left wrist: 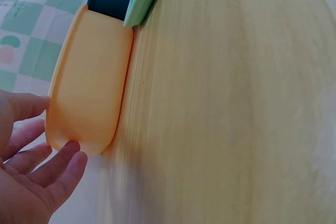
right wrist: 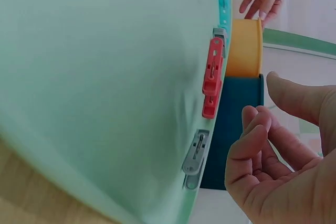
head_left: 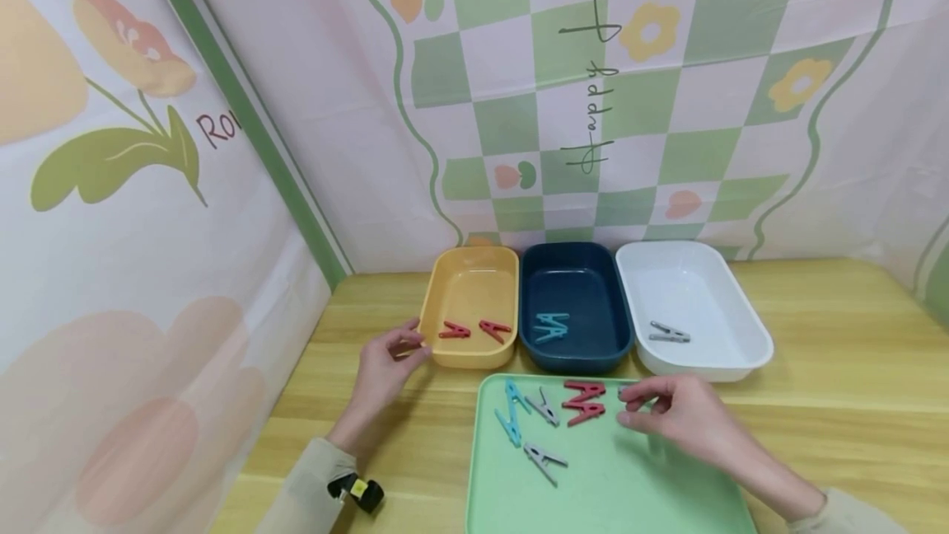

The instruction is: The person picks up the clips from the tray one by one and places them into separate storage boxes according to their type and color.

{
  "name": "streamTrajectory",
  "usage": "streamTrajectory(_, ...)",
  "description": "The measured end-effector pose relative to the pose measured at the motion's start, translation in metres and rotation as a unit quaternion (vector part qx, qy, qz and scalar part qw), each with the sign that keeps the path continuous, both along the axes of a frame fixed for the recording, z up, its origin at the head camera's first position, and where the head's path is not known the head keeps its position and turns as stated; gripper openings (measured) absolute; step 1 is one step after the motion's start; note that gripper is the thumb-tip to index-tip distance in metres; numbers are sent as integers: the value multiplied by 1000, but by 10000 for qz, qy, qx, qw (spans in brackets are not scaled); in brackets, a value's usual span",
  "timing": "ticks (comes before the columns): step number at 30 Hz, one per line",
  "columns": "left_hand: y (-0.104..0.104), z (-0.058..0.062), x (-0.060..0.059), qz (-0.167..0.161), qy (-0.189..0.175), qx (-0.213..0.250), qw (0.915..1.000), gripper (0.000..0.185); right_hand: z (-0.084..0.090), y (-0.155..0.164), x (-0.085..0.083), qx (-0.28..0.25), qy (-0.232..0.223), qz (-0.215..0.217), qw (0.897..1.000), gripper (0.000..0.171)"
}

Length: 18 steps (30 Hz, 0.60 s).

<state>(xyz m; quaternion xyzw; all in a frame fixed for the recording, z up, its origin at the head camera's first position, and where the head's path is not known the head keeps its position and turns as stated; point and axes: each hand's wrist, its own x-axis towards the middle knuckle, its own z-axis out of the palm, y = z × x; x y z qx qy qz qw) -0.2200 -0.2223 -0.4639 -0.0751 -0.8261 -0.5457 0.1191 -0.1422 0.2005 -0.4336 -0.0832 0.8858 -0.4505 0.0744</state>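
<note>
Right wrist: peg [right wrist: 195, 154] apparently below grip [right wrist: 294, 182].

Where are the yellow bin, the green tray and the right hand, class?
Yellow bin [head_left: 478, 293]: head view, bare inside floor.
Green tray [head_left: 593, 494]: head view, bare flat surface.
Right hand [head_left: 685, 419]: head view, back of the hand.

Bright head view, dimmer wrist views, soft shadow on tray [head_left: 608, 497]

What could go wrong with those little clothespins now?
The right hand might bump the red clothespins on the green tray if it grabs the gray clothespin near them. The left hand touches the yellow tub, so a push might slide the two red ones inside.
</note>
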Motion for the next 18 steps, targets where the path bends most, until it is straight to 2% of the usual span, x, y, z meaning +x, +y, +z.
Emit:
streamTrajectory(13,0,1,0,-11,-5,3,10000,21,-10,-13,-12,95,163,80,9998,31)
streamTrajectory(18,-1,0,0,-28,22,16,10000,20,-14,-15,-15,86,56,106,9999,33)
